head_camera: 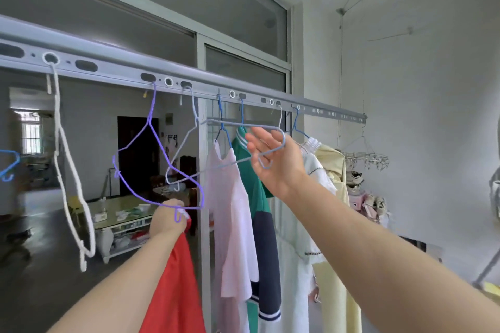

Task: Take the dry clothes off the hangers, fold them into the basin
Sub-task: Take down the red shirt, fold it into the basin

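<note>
Head | left hand [169,220] at 7 o'clock, my fingers gripping red garment [173,286] | right hand [278,165] centre, fingers loose against grey hanger [230,123] | bare hangers [57,116] at 9 o'clock; hung clothes [232,211] at 5 o'clock remain; basin unseen

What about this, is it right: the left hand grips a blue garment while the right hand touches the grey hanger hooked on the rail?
Not quite. The garment is red, not blue. In the head view the left hand grips the red garment while the right hand touches the grey hanger hooked on the rail.
</note>
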Demonstrator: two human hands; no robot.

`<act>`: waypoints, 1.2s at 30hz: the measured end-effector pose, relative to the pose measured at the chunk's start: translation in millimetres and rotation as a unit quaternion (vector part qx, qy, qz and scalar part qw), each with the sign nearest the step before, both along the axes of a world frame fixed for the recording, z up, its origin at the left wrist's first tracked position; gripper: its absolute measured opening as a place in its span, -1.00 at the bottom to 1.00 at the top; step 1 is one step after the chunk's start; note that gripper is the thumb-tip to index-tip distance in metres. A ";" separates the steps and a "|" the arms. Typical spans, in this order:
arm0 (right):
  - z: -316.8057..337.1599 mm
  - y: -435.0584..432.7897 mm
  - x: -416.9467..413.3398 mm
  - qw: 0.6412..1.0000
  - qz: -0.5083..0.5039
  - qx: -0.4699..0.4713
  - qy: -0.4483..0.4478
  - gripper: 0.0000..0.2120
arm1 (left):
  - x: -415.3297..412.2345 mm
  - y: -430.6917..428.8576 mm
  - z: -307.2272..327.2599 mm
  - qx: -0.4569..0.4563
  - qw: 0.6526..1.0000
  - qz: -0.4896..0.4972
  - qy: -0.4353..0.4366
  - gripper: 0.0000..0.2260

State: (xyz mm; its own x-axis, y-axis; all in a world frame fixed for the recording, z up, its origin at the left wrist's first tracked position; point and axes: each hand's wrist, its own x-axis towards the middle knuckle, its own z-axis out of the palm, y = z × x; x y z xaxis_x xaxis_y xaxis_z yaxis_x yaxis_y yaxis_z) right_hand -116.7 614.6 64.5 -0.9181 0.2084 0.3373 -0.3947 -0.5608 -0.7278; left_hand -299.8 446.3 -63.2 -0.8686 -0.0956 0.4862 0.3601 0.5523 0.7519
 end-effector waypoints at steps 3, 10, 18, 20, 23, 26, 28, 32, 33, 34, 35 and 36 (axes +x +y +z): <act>-19.9 -0.1 -0.4 0.997 0.002 0.061 -0.038 -0.71 | 8.0 -0.9 -11.5 -0.104 0.993 -0.045 -0.024 -0.78; -97.3 -11.7 11.2 0.939 0.007 0.336 -0.075 -0.72 | 52.1 -38.8 -53.0 -0.219 0.933 -0.252 -0.134 -0.65; -232.3 13.0 40.4 0.845 0.050 0.494 -0.197 -0.81 | 141.9 -33.3 -115.8 -0.266 0.868 -0.350 -0.233 -0.69; -263.0 22.0 46.2 0.813 0.072 0.536 -0.216 -0.74 | 162.8 -18.5 -117.0 -0.258 0.855 -0.375 -0.248 -0.69; -305.9 31.7 60.1 0.761 0.098 0.604 -0.218 -0.65 | 185.9 0.5 -115.6 -0.247 0.847 -0.401 -0.246 -0.62; -342.0 43.1 81.2 0.727 0.131 0.633 -0.232 -0.69 | 204.9 19.0 -114.3 -0.225 0.843 -0.429 -0.234 -0.60; -364.3 55.9 98.5 0.700 0.101 0.658 -0.260 -0.81 | 215.2 33.8 -114.0 -0.210 0.843 -0.445 -0.220 -0.61; -392.2 89.3 125.2 0.687 0.020 0.637 -0.348 -0.82 | 222.5 47.6 -109.5 -0.187 0.850 -0.457 -0.184 -0.63; -393.9 100.9 135.4 0.709 -0.004 0.601 -0.369 -0.88 | 224.8 52.5 -110.8 -0.200 0.844 -0.465 -0.178 -0.61; -392.9 108.4 140.7 0.731 -0.032 0.565 -0.382 -0.93 | 225.7 53.0 -111.8 -0.228 0.838 -0.466 -0.168 -0.59; -390.2 119.7 149.3 0.746 -0.069 0.539 -0.386 -0.92 | 227.7 57.2 -115.3 -0.267 0.829 -0.467 -0.156 -0.54; -385.1 128.6 156.2 0.756 -0.104 0.523 -0.380 -0.88 | 229.7 60.0 -118.5 -0.311 0.818 -0.462 -0.141 -0.49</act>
